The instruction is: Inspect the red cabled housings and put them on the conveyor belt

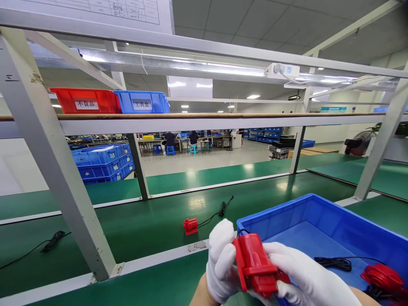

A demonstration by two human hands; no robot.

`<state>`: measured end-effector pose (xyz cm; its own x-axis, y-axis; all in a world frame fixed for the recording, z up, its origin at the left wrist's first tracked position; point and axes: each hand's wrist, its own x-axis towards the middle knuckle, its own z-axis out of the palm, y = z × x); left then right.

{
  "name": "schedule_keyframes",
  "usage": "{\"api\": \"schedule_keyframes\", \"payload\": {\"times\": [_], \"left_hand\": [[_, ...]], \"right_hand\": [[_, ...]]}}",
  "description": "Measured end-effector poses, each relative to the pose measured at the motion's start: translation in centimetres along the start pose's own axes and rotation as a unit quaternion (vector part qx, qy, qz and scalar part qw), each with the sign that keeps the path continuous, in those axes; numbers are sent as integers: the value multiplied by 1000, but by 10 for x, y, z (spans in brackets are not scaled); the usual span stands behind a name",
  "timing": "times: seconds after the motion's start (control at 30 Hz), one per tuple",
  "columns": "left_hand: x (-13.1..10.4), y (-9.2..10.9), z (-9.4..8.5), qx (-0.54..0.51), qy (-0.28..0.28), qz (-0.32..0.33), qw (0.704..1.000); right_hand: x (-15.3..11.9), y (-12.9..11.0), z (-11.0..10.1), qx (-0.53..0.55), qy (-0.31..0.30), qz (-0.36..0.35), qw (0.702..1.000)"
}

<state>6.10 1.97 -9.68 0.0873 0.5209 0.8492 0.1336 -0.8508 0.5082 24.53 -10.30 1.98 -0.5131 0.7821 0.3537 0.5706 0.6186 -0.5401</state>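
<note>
Both hands wear white gloves and hold a red pump-like part [255, 263] between them at the lower middle. My left hand [221, 263] grips its left side, fingers bent around the edge. On the other side, my right hand [302, 272] presses its fingers against the body and lower end. A blue bin [287, 216] stands just behind and to the right; inside it lie another red part [382, 276] and a coiled black cable [334, 263]. Farther off, a similar red part [191, 226] with a black cable [222, 208] rests on the green belt [153, 233].
A slanted metal post [63, 157] rises at the left, with a black cable [52, 242] beyond it. Red [86, 101] and blue [143, 102] boxes sit on the shelf above. Stacked blue crates [103, 163] stand behind the belt; people sit in the distance.
</note>
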Motion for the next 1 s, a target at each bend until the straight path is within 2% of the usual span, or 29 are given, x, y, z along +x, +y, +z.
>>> {"api": "schedule_keyframes", "payload": {"times": [0.07, 0.1, 0.17, 0.23, 0.3, 0.37, 0.43, 0.47, 0.53, 0.6, 0.67, 0.77, 0.83, 0.9, 0.97, 1.0], "left_hand": [[11, 6, -4, 22, 34, 115, 993], [17, 10, -6, 25, 33, 161, 986], [29, 17, -11, 13, 8, 198, 980], [39, 22, -19, -1, -10, 204, 979], [48, 24, -28, 3, -12, 184, 983], [55, 23, -36, 23, -8, 134, 991], [60, 16, -39, 47, -3, 42, 998], [61, 9, -39, 54, 0, -7, 998], [57, -14, -33, 67, -1, -93, 993], [45, -46, -22, 87, -10, -148, 985], [25, -80, -10, 120, -22, -206, 971], [-6, -121, 4, 167, -76, -272, 945], [-19, -135, 9, 185, -118, -287, 933], [-25, -141, 11, 195, -157, -286, 925], [-26, -142, 12, 201, -189, -282, 919], [-25, -143, 13, 205, -200, -283, 915]], "right_hand": [[-4, 7, -2, -19, 20, -8, 1000], [-4, 9, -3, -1, 30, 10, 999], [-2, 6, -4, 89, 61, 69, 992], [4, 1, -6, 218, 95, 120, 964], [10, 1, -7, 352, 124, 133, 918], [14, 9, -10, 454, 153, 138, 867], [16, 24, -15, 500, 185, 160, 831], [17, 33, -21, 502, 196, 178, 823], [17, 50, -40, 453, 216, 231, 833], [20, 62, -71, 326, 238, 302, 864], [25, 69, -113, 181, 267, 352, 878], [40, 76, -187, 26, 317, 366, 875], [55, 83, -233, -81, 333, 362, 867], [72, 96, -268, -186, 325, 355, 857], [91, 118, -287, -272, 297, 353, 845], [99, 133, -288, -305, 278, 356, 838]]}}
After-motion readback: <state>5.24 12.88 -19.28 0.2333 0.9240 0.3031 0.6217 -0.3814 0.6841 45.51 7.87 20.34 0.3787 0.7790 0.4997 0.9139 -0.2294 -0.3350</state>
